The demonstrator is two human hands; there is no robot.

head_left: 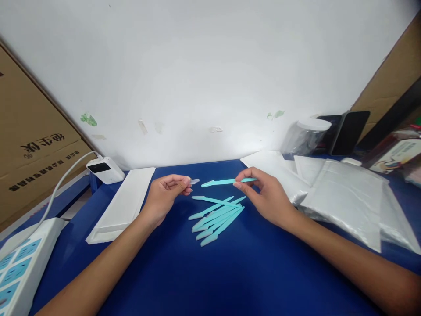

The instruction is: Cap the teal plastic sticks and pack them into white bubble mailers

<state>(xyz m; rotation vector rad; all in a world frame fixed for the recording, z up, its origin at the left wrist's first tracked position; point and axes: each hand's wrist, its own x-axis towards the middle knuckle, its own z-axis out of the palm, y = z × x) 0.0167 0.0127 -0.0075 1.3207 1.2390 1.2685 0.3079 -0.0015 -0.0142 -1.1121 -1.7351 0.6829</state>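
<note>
My right hand (263, 193) pinches a thin teal plastic stick (220, 181) by one end and holds it level above the blue table (204, 272). My left hand (166, 193) is closed in a pinch on a small clear cap (194, 181), a short gap from the stick's free tip. Below both hands lies a loose pile of several teal sticks (217, 215), most with clear caps on their lower-left ends.
A long white paper sleeve (123, 204) lies to the left. A white charger block (105, 170) and a power strip (23, 263) sit at far left by a cardboard box (29, 145). Clear plastic bags (342, 193), a jar (307, 136) and a dark phone (348, 131) fill the right.
</note>
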